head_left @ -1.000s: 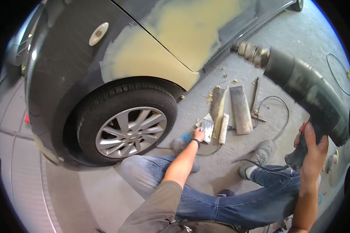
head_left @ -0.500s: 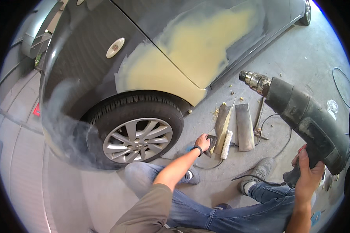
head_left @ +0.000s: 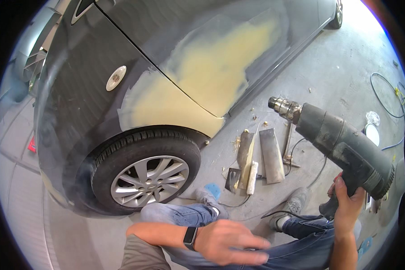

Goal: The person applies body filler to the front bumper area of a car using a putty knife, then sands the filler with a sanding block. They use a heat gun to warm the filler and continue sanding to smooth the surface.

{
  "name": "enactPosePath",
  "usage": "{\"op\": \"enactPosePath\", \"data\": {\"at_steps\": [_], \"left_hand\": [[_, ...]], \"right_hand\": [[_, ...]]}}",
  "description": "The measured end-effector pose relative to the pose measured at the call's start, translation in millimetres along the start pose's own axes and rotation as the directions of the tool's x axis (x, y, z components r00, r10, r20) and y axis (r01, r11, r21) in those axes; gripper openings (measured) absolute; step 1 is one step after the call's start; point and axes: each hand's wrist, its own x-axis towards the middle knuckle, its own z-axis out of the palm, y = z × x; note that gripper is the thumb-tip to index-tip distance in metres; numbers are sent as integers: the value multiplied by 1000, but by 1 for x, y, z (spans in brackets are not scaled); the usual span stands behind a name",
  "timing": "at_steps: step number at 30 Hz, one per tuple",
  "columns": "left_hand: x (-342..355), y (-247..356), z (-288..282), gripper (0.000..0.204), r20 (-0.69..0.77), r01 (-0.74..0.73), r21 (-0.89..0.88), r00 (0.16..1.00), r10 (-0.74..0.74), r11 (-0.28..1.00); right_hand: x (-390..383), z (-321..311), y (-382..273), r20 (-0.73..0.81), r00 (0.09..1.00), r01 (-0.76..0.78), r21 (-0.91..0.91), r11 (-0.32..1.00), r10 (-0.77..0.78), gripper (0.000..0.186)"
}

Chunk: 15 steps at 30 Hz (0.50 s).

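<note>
- At the lower right, the right grip (head_left: 347,204) is closed around the handle of a black, pistol-shaped heat gun (head_left: 335,139); its stained metal nozzle (head_left: 285,109) points leftward, apart from the dark grey car (head_left: 155,40).
- Over the faded blue jeans (head_left: 297,249), the left grip (head_left: 225,243) holds nothing, its fingers (head_left: 252,258) extended.
- Beyond, a matte, pale-yellow patch (head_left: 207,74) already spans the car's side above the silver-spoked wheel (head_left: 149,181); patch and feathered grey edges lack the body's dark finish.
- On the grey concrete floor (head_left: 319,81), two long, worn, flat plates (head_left: 271,157) lie unheld.
</note>
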Motion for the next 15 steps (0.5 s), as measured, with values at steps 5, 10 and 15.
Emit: {"op": "enactPosePath", "data": {"at_steps": [5, 10, 15], "left_hand": [[-6, 29, -33, 62, -81, 101, -311, 988, -132, 945], [-19, 26, -25, 73, -187, -38, -256, 982, -11, 966], [-23, 27, -20, 76, -228, 22, -395, 966, -121, 918]], "right_hand": [[-2, 5, 11, 1, 998, -55, 86, 995, 56, 27], [-9, 10, 14, 57, 998, -19, 30, 999, 17, 26], [-10, 14, 14, 68, 998, -13, 2, 1000, 12, 25]]}}
